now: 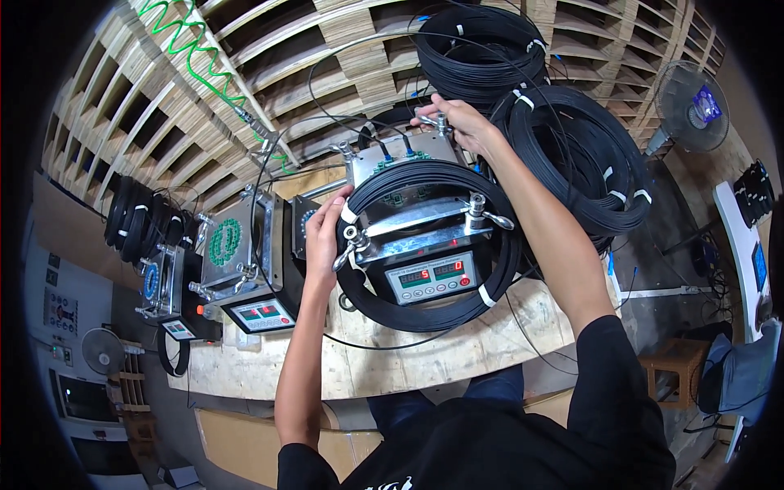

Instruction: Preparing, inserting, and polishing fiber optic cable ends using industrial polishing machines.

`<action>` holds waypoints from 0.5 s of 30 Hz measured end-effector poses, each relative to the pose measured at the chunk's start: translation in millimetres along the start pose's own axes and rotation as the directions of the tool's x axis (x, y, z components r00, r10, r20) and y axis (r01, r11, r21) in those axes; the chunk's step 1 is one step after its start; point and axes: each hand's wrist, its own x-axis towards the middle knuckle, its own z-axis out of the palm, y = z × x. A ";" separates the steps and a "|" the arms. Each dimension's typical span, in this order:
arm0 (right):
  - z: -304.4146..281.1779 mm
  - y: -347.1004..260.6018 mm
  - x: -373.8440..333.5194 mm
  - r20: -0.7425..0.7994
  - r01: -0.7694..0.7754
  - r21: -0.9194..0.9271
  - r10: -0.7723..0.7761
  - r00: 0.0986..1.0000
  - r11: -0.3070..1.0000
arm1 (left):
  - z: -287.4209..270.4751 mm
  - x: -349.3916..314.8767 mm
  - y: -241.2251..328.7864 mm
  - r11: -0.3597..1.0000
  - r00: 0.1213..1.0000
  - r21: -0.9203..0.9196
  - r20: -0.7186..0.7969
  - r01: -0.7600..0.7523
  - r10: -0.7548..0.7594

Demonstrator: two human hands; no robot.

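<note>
A coil of black cable (408, 317), bound with white ties, hangs around the front of a metal-plated machine with a red and green digital display (430, 275). My left hand (328, 229) is closed against the coil's left side, by a white tie. Just below its fingers is a front clamp lever (341, 259); another clamp lever (496, 220) stands at the front right. My right hand (464, 126) reaches over the coil to the machine's back right corner, its fingers closed on a metal clamp handle (431, 122). Two cable connectors (397, 149) stand up from the top plate.
Large black cable coils (572, 163) are stacked at the right, with another stack (482, 57) behind. Similar machines (245, 245) stand along the wooden table (286, 363) to the left. A green spiral hose (196, 65) hangs at the back left; a fan (690, 106) stands far right.
</note>
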 end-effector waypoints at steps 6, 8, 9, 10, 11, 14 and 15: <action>5.3 -10.4 -13.6 -0.014 -0.028 -0.220 0.026 1.000 0.975 | 2.9 1.7 -2.5 0.999 1.000 -0.038 0.027 -0.004 0.005; 13.4 -6.7 -23.2 -0.048 0.059 -0.335 -0.080 0.996 0.940 | -7.1 13.1 -10.6 0.993 0.999 -0.114 0.035 0.009 -0.005; 17.2 -6.3 -31.7 -0.071 0.102 -0.403 -0.142 0.987 0.910 | -11.6 22.6 -10.8 0.993 0.999 -0.107 0.027 0.045 -0.042; 12.0 -4.1 -37.8 -0.078 0.162 -0.456 -0.220 0.972 0.875 | -14.2 37.1 -13.1 0.995 0.998 -0.086 0.031 0.051 -0.048; 3.3 -2.6 -44.0 -0.081 0.218 -0.511 -0.299 0.951 0.832 | -15.2 55.2 -16.0 0.996 0.998 -0.067 0.038 0.056 -0.054; 17.9 -11.7 -79.6 -0.076 0.220 -0.517 -0.300 0.951 0.827 | -22.3 102.9 -20.8 0.994 0.988 -0.052 -0.119 0.095 -0.101; 26.2 -16.1 -98.4 -0.106 0.181 -0.517 -0.273 0.956 0.837 | -26.4 119.4 -23.4 0.984 0.970 -0.037 -0.165 0.174 -0.178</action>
